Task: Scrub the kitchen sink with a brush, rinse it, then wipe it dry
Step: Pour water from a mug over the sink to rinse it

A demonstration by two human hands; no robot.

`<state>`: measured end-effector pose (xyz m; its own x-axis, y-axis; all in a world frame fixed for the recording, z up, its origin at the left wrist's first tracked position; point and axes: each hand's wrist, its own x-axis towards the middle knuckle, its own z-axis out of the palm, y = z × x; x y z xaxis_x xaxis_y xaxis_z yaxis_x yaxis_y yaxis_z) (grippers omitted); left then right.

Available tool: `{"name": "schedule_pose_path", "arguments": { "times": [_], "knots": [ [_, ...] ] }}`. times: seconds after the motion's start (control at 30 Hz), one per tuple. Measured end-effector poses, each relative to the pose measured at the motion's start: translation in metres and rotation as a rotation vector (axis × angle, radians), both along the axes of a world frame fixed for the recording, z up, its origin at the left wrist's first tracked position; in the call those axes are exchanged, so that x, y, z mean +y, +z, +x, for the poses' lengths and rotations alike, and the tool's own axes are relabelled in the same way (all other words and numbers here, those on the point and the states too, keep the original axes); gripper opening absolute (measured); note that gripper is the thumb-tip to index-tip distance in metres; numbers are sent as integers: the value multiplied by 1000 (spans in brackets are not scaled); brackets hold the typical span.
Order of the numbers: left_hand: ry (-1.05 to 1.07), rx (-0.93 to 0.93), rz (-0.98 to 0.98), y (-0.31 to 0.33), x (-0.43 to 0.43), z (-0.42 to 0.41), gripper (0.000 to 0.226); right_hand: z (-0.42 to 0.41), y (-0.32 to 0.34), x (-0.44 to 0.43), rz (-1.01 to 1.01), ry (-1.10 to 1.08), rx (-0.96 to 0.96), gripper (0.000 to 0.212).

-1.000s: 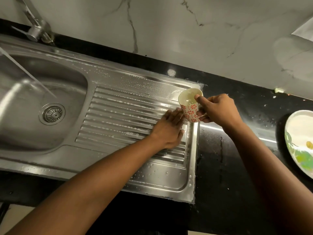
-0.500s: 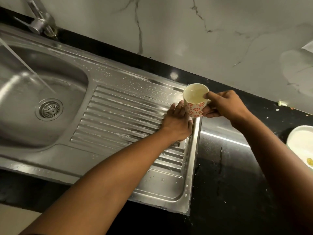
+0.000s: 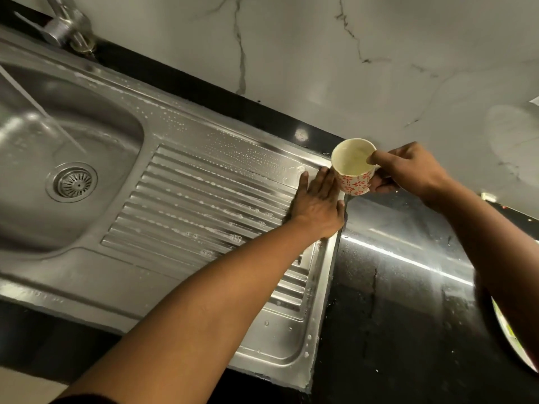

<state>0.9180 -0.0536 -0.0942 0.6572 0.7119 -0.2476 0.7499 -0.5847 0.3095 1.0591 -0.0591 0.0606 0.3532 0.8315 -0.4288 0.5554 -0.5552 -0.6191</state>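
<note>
The steel kitchen sink point(image 3: 87, 266) fills the left half of the head view, with a round drain point(image 3: 72, 182) in its basin and a ribbed drainboard point(image 3: 198, 199) dotted with white suds. My left hand point(image 3: 316, 204) lies flat with straight fingers on the drainboard's far right corner. Just right of it, my right hand point(image 3: 408, 170) grips a white cup with red flowers point(image 3: 353, 167) above the sink's right rim, thumb over the cup's lip. No brush is in view.
A tap point(image 3: 65, 27) stands at the back left, and a thin stream of water point(image 3: 43, 112) slants into the basin. Black wet countertop point(image 3: 393, 301) lies right of the sink. A plate's edge point(image 3: 513, 339) shows at the far right. A marble wall point(image 3: 320, 53) rises behind.
My left hand has slid farther along the drainboard toward its back right corner. The cup in my right hand has stayed over the rim. The view has shifted left, hiding most of the plate.
</note>
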Motion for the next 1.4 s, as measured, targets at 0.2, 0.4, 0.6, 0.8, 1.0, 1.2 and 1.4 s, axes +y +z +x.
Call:
{"name": "schedule_pose_path", "arguments": {
  "times": [0.2, 0.4, 0.6, 0.8, 1.0, 1.2, 1.4],
  "knots": [
    [112, 32, 42, -1, 19, -5, 71, -1, -4, 12, 12, 45, -3, 34],
    [113, -39, 39, -3, 0, -7, 74, 4, 0, 12, 11, 9, 116, 32],
    [2, -60, 36, -7, -5, -4, 72, 9, 0, 14, -16, 64, 45, 33],
    [103, -21, 33, 0, 19, -11, 70, -3, -6, 24, -31, 120, -28, 36],
    [56, -11, 89, -8, 12, -19, 74, 1, -8, 28, -38, 142, -23, 38],
    [87, -59, 122, -10, 20, -32, 71, 10, -5, 19, -26, 71, 97, 38],
    [325, -48, 75, -11, 30, -51, 75, 3, -8, 20, -5, 50, 123, 33]
  ]
}}
